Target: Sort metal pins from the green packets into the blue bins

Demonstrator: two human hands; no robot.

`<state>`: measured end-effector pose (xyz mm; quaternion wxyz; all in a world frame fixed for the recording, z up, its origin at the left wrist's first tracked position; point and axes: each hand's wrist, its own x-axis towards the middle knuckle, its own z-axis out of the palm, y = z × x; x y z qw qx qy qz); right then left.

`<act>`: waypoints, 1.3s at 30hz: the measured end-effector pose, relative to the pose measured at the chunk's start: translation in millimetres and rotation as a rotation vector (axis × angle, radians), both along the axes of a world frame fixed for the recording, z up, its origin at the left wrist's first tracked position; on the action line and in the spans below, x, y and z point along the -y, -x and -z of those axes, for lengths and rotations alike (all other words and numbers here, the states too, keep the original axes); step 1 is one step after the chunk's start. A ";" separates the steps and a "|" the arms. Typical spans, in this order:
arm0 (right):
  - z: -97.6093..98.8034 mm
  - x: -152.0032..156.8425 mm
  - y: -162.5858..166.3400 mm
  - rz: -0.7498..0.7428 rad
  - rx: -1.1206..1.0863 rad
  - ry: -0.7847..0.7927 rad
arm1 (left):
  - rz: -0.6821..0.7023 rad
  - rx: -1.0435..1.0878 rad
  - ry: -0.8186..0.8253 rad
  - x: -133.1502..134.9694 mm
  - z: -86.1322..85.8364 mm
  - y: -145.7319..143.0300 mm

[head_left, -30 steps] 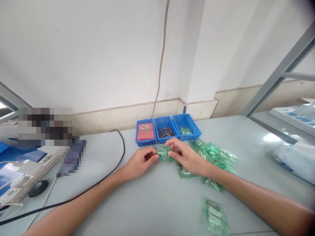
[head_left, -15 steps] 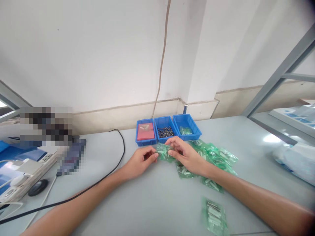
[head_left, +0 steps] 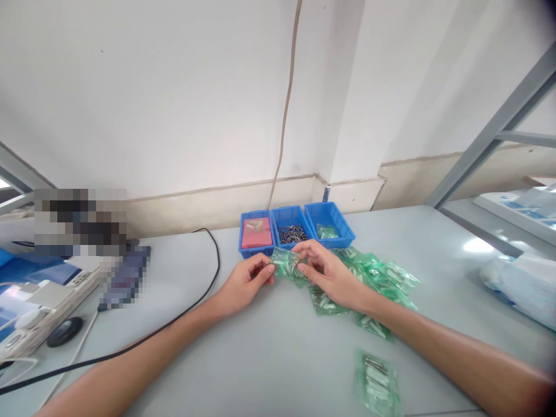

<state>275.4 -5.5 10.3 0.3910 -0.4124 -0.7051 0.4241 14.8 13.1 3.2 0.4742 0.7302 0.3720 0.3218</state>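
Note:
A small green plastic bag (head_left: 286,265) with pale parts inside is held between both my hands just above the grey table (head_left: 269,353). My left hand (head_left: 243,282) pinches its left edge, fingers curled. My right hand (head_left: 328,273) grips its right side with thumb and fingers closed. Right behind the hands stand three blue bins: the left bin (head_left: 256,233) holds a pink pad, the middle bin (head_left: 292,231) holds several dark metal pins, the right bin (head_left: 330,227) holds a green bag.
A heap of green bags (head_left: 377,278) lies under and right of my right forearm. One more green bag (head_left: 376,382) lies near the front edge. A black cable (head_left: 191,310) curves across the left. A white device (head_left: 39,315) sits far left, a white bundle (head_left: 521,286) far right.
Both hands lifted the green bag slightly and brought it a little nearer to the bins. Everything else stays where it was.

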 end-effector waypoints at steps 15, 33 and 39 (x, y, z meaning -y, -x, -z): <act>1.6 -0.4 -1.3 0.005 0.027 -0.001 | 0.028 -0.038 -0.027 1.4 -2.4 -1.5; 5.4 -1.7 -0.8 -0.052 0.050 -0.006 | 0.063 -0.127 -0.062 3.5 -2.4 -1.4; 5.4 -1.0 -0.7 -0.056 0.062 -0.012 | 0.090 -0.146 -0.057 3.7 -2.8 -1.5</act>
